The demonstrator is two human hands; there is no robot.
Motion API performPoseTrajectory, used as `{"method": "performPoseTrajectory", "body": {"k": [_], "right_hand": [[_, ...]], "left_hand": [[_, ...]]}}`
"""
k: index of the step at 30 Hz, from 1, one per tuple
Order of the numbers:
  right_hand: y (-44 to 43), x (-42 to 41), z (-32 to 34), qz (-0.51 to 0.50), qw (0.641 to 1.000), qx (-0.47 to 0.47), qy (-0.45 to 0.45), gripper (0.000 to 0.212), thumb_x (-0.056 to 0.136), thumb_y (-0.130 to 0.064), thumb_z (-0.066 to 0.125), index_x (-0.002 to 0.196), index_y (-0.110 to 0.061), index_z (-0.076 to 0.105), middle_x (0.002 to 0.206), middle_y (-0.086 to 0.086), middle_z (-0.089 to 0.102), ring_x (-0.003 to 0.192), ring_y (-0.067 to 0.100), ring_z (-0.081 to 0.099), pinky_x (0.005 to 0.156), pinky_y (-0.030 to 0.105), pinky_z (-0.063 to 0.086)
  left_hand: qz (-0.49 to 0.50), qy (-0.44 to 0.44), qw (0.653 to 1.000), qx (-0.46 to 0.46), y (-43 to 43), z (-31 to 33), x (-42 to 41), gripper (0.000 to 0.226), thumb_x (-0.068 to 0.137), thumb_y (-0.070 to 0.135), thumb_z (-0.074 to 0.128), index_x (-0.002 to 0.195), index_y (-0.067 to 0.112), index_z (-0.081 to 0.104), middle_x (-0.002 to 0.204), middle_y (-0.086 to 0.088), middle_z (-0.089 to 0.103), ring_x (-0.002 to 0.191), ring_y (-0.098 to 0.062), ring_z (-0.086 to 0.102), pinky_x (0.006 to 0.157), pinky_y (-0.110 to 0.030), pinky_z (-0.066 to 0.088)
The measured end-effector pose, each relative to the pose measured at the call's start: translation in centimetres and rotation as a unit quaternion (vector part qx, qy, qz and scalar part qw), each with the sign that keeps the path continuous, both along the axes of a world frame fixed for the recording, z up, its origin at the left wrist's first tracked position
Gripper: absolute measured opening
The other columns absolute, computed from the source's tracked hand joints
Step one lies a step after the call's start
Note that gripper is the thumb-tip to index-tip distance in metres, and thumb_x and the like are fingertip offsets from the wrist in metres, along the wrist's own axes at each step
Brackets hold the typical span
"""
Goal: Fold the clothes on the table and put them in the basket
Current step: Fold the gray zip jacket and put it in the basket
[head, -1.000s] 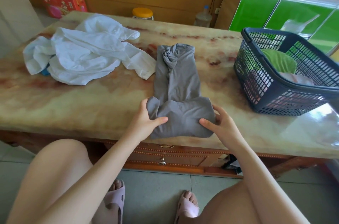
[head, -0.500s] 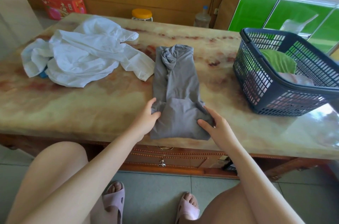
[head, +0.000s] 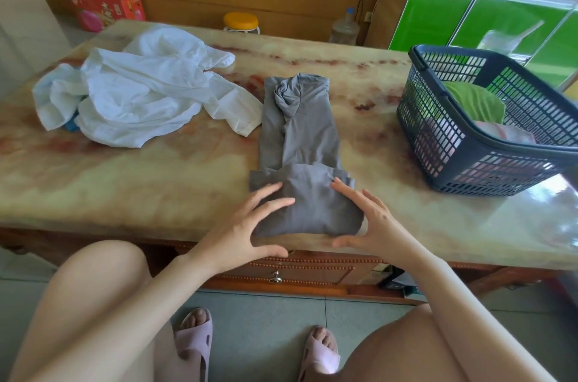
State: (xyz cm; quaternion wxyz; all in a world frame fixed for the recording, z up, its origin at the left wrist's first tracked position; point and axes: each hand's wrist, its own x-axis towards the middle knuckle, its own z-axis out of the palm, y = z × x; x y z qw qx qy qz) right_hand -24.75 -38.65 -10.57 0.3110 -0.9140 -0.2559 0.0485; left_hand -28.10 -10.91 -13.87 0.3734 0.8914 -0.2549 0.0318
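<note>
A grey garment (head: 301,144) lies in a long narrow strip at the middle of the marble table (head: 140,181), its near end folded over into a thick pad at the front edge. My left hand (head: 247,225) is spread open at the pad's left side, fingertips on the cloth. My right hand (head: 372,222) is spread open at its right side, fingers straight. A crumpled white garment (head: 137,94) lies at the table's back left. The dark blue mesh basket (head: 463,162) stands on the right, holding a green item (head: 475,100) and a pinkish one.
Behind the table stand a red box (head: 106,6), a jar with an orange lid (head: 240,22) and a plastic bottle (head: 344,28). Green cabinets (head: 469,15) fill the back right. My knees and pink slippers are below the table's front edge, by a drawer knob (head: 275,278).
Both hands folded the grey garment's near end forward over itself, then let go of it. They are now spread flat at the fold's sides.
</note>
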Motion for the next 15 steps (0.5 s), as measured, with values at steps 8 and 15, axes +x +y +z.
{"method": "performPoseTrajectory", "body": {"k": [8,15], "right_hand": [[-0.6,1.1,-0.6,-0.026,0.998,-0.052,0.032,0.078,0.069,-0.047,0.079,0.129,-0.056,0.031,0.137,-0.025,0.035,0.134,0.004,0.019,0.116,0.028,0.010],[0.3,1.2,1.2,-0.085,0.996,0.038,0.012,0.038,0.090,-0.030,0.061,0.124,-0.039,0.045,0.131,-0.007,0.051,0.137,-0.012,-0.002,0.119,0.036,0.004]], "left_hand": [[0.043,-0.022,0.998,0.027,0.5,-0.9,2.3,0.067,0.079,0.054,0.057,0.141,0.033,0.042,0.145,0.015,0.037,0.138,-0.005,0.027,0.117,-0.033,0.019],[0.123,-0.039,0.989,-0.065,-0.3,1.2,3.2,0.056,0.089,0.052,0.045,0.114,0.007,0.067,0.113,-0.004,0.067,0.120,-0.009,0.050,0.102,-0.006,0.025]]}}
